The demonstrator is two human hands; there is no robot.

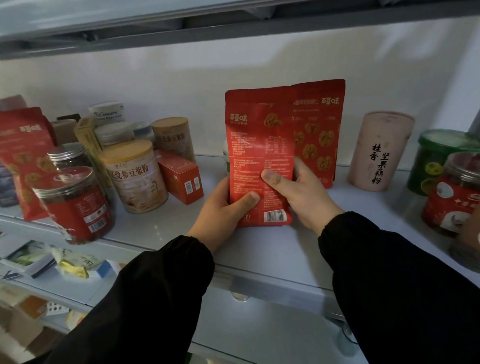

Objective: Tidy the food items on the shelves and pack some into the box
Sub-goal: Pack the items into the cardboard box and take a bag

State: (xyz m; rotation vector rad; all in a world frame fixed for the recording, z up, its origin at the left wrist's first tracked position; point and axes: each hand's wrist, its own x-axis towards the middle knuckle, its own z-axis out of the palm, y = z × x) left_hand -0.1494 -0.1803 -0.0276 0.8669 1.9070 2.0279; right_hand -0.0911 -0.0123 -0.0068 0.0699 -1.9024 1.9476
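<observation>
The red pouch stands upright on the white shelf, its lower half clasped between the left grip and the right grip. A matching pouch stands just behind it; the clear jar at left holds dark reddish contents.

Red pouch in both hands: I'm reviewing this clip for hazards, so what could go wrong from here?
1. The second pouch stands right behind the red pouch that the left hand and right hand grip; pulling the front one away could topple it.
2. The red-labelled jar sits near the shelf's front edge; the left sleeve might knock it off.
</observation>
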